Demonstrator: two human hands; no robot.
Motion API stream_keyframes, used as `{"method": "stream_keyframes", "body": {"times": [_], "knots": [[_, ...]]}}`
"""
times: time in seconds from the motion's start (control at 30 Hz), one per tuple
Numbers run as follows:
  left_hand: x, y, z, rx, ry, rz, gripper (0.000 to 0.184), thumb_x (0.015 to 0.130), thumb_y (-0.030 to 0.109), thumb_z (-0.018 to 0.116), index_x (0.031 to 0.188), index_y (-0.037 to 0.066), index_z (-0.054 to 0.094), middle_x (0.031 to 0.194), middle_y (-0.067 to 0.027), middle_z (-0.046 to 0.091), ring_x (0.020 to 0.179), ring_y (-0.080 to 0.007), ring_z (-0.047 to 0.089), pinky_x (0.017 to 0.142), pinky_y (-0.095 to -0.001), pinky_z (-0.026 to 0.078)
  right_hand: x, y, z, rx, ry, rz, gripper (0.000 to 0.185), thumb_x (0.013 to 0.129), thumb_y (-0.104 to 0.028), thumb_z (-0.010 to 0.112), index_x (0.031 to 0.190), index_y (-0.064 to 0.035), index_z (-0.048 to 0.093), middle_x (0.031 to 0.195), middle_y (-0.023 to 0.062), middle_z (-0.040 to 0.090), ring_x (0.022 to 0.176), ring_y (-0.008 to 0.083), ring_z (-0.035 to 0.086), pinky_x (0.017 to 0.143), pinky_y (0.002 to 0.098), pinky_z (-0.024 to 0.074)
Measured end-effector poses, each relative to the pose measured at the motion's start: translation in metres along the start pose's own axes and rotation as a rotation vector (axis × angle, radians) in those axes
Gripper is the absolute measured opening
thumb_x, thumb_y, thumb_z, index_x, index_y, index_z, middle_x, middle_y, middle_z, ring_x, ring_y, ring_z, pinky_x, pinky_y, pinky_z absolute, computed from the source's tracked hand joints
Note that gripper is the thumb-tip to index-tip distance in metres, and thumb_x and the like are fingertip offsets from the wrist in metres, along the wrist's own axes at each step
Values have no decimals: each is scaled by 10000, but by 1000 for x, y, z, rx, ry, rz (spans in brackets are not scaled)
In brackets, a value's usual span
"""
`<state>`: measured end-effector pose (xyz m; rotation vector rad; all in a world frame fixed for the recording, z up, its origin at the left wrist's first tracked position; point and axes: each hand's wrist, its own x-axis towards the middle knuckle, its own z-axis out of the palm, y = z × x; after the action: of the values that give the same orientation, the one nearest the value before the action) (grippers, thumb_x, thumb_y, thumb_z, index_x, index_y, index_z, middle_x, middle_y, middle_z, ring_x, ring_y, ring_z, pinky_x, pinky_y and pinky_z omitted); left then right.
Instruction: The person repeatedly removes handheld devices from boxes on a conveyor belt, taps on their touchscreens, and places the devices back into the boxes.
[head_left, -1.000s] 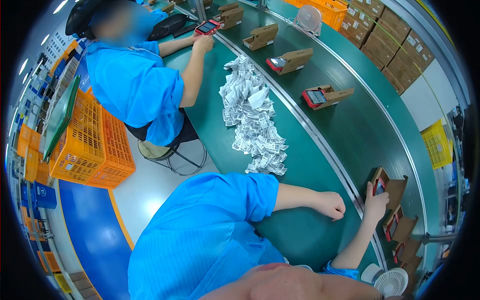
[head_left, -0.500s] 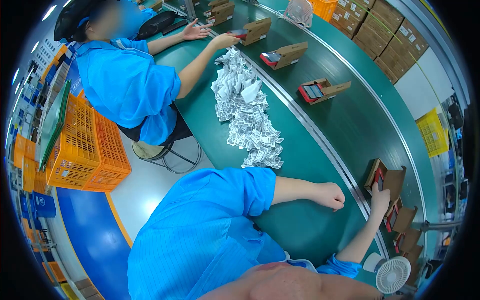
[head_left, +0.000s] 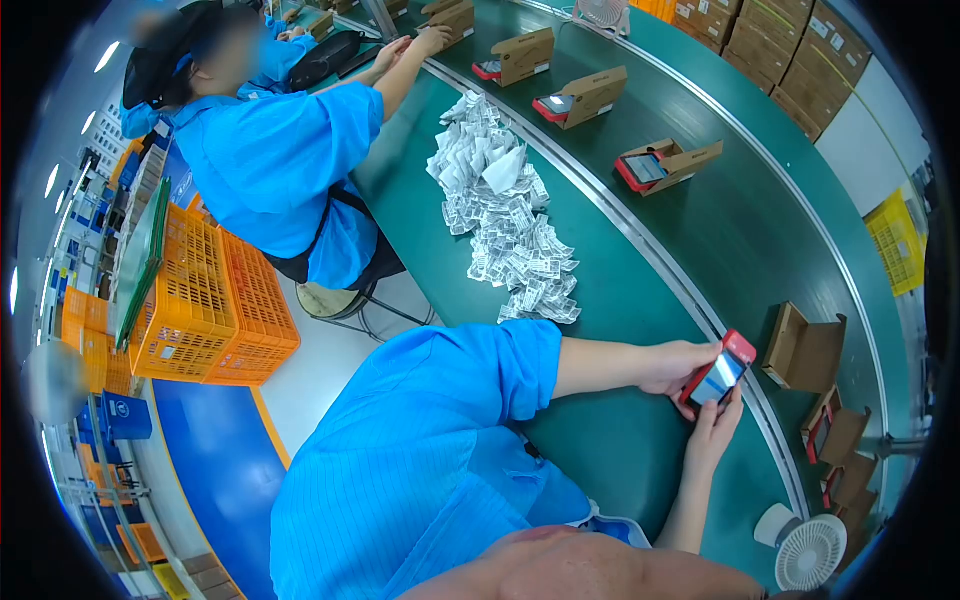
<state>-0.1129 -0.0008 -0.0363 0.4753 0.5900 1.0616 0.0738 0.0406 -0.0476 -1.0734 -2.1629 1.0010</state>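
Note:
A red handheld device with a glossy screen (head_left: 720, 382), phone-like in shape, is tilted above the near side of the green bench. My left hand (head_left: 678, 368) grips its left edge and back, partly hidden behind it. My right hand (head_left: 716, 428) holds the lower right end, the fingers pressed on its edge. Just to the right on the conveyor stands an open brown cardboard box (head_left: 803, 350) with its flap raised. The pile of small white printed packets (head_left: 515, 235) lies on the bench beyond my left forearm.
Open boxes with red devices, such as one box (head_left: 665, 168), stand along the green conveyor (head_left: 700, 230). More boxes (head_left: 835, 435) and a white fan (head_left: 808, 552) are at lower right. A co-worker in blue (head_left: 280, 160) sits at upper left near orange crates (head_left: 215, 310).
My right hand has lifted the red device out of the cardboard box and brought it over the bench. My left hand has opened from a fist and taken hold of it too.

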Motion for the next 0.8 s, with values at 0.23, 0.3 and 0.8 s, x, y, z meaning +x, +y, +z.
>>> {"method": "stream_keyframes", "body": {"times": [0.23,0.3,0.8], "knots": [[2,4,-11,-33,-5,-35,480,998,474,271,1313,149,431,1227,-99,557,1064,-273,594,802,-410,541,10,32,1,591,-16,204,474,994,-309,402,1350,3,417,1031,31,582,647,33,452,502,184,318],[8,-1,-12,-34,-46,-38,456,998,450,305,1297,137,451,1222,-98,562,1069,-278,592,813,-406,540,13,32,-1,828,-42,359,478,990,-323,420,1338,5,427,1079,54,595,712,58,548,514,178,386],[22,3,23,104,-51,-57,809,735,-65,525,1449,125,196,1319,-131,456,1159,-281,542,904,-468,516,5,13,-39,721,-32,258,393,990,-259,441,1273,5,509,806,4,588,593,45,489,513,193,393]]}}
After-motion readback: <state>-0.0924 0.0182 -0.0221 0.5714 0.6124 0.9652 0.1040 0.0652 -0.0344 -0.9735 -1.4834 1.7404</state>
